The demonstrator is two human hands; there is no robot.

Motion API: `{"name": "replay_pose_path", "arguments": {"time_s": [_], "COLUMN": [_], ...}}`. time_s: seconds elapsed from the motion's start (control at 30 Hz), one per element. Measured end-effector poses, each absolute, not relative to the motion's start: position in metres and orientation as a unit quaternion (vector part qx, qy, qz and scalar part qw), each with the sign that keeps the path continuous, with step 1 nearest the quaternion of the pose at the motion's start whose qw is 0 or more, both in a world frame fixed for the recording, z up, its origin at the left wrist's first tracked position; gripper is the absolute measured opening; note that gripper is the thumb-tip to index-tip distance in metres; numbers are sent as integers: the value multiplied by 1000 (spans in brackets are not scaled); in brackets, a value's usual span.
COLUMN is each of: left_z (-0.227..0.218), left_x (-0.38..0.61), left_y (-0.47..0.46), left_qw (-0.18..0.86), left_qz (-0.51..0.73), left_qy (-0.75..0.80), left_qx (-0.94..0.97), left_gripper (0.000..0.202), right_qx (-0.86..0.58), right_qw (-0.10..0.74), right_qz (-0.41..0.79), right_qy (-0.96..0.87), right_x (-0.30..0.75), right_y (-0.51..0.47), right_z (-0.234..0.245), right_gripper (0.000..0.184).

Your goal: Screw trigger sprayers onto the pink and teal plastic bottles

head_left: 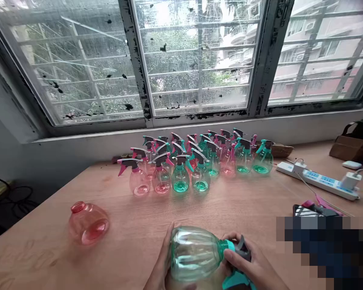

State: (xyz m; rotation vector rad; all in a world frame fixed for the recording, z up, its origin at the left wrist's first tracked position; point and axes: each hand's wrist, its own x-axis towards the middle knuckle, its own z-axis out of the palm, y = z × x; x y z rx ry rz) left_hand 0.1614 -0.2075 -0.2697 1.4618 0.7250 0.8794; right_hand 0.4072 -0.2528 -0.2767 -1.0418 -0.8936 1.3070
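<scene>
A clear green spray bottle lies sideways between my two hands, close to the table's front edge. At its base, my left hand is wrapped round the bottle from the left and below. The thumb and fingers of my right hand close on the turquoise collar and dark spray head at the bottle's neck. The trigger points downward below that hand. To the left, a pink bottle body without a spray head leans on the wooden table, its threaded mouth toward the upper left.
Several pink and green spray bottles stand grouped by the window wall. At the right are a white power strip with plugs and cables, a phone, a brown box and a blurred-out patch.
</scene>
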Motion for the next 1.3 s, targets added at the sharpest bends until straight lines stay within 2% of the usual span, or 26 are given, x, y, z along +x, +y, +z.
{"name": "replay_pose_path", "arguments": {"time_s": [0.1, 0.27, 0.57, 0.73, 1.0, 1.17, 1.3], "left_z": [-271, -278, -272, -274, -273, -276, -279], "left_x": [164, 159, 163, 159, 161, 158, 158], "left_y": [-208, -203, -209, -207, -206, -207, -205], "left_qw": [582, 584, 551, 571, 587, 590, 588], "left_qz": [384, 391, 383, 377, 359, 361, 367], "left_qy": [326, 294, 334, 300, 334, 302, 291], "left_qx": [638, 648, 662, 665, 644, 656, 659], "left_gripper": [91, 107, 93, 104, 94, 113, 104], "right_qx": [-434, -423, -425, -419, -444, -433, -438], "right_qw": [586, 586, 589, 591, 580, 577, 575], "right_qz": [561, 557, 555, 560, 562, 557, 562], "right_qy": [-392, -409, -405, -403, -388, -412, -401], "right_x": [408, 408, 408, 406, 407, 407, 406], "right_y": [-251, -249, -248, -249, -252, -251, -253], "right_z": [-279, -281, -285, -282, -279, -277, -273], "right_gripper": [42, 41, 42, 42, 44, 43, 45]}}
